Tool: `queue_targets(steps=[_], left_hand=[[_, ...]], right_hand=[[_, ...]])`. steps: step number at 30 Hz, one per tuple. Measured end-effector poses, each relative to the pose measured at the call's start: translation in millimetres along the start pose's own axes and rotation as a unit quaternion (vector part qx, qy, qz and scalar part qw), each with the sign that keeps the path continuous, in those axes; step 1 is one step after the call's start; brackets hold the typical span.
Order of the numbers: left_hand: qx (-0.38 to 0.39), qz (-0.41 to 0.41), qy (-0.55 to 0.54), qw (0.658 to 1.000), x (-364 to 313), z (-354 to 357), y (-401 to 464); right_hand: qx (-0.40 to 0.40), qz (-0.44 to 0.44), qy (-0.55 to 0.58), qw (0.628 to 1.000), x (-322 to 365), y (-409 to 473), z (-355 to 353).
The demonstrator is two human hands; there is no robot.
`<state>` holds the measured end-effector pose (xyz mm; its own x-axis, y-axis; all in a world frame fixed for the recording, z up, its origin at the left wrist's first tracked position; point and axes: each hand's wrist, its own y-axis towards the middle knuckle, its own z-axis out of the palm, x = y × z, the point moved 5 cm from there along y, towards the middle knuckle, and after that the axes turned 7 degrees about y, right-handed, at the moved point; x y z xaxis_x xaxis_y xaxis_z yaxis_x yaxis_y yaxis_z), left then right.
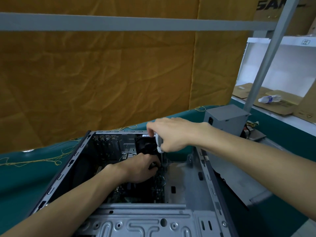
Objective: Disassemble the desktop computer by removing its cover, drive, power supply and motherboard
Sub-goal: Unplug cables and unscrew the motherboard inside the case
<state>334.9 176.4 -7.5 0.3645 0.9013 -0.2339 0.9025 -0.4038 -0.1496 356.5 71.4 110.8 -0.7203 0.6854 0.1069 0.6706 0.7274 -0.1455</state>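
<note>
The right hand (172,134) grips a white-handled screwdriver (159,144) upright over the open computer case (188,182) on the green table (20,182), its shaft reaching down inside. The left hand (142,168), fingers curled, pinches something small and dark (too dim to identify) above the motherboard (145,190). The removed power supply (225,118) sits beyond. A cardboard box (280,7) reads "SAN", partly cut off.

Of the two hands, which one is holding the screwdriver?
The right hand grips the white-handled screwdriver upright over the open grey computer case. The left hand reaches low inside the case, near the tool's tip.
</note>
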Motion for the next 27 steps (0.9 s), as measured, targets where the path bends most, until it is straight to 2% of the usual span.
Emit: queue_targets(steps=[3, 4, 5, 8, 10, 13, 15, 18, 21, 22, 25, 27], left_hand=[[-0.003, -0.001, -0.001, 1.0, 3, 1, 2], [-0.003, -0.001, -0.001, 1.0, 3, 2, 2], [-0.002, 0.0, -0.001, 1.0, 3, 2, 3], [0.0, 0.006, -0.006, 1.0, 4, 3, 4], [-0.001, 0.004, -0.006, 1.0, 5, 3, 5], [-0.005, 0.001, -0.005, 1.0, 5, 4, 5], [-0.009, 0.002, -0.002, 1.0, 5, 4, 5], [-0.004, 0.0, 0.001, 1.0, 4, 3, 5], [0.003, -0.004, 0.004, 1.0, 4, 3, 4], [0.003, -0.002, 0.005, 1.0, 3, 3, 3], [-0.001, 0.001, 0.003, 1.0, 3, 4, 3], [-0.003, -0.002, 0.006, 1.0, 3, 4, 3]], right_hand=[[-0.102, 0.031, -0.159, 0.982, 0, 2, 0], [-0.115, 0.027, -0.161, 0.98, 1, 4, 1], [-0.105, 0.015, -0.125, 0.986, -1, 5, 2], [0.002, 0.002, 0.034, 0.999, -8, 3, 3], [0.008, 0.009, 0.05, 0.999, -9, 0, 2], [-0.084, 0.031, -0.107, 0.99, -9, 1, 3], [-0.092, 0.053, -0.135, 0.985, -14, 1, 2], [-0.037, 0.011, 0.014, 0.999, -18, 1, 0], [-0.003, -0.015, 0.114, 0.993, -19, -1, 0], [-0.017, -0.009, 0.093, 0.996, -18, -1, 3], [-0.095, 0.03, -0.088, 0.991, -16, 0, 1], [-0.075, 0.009, -0.058, 0.995, -14, 1, 1]])
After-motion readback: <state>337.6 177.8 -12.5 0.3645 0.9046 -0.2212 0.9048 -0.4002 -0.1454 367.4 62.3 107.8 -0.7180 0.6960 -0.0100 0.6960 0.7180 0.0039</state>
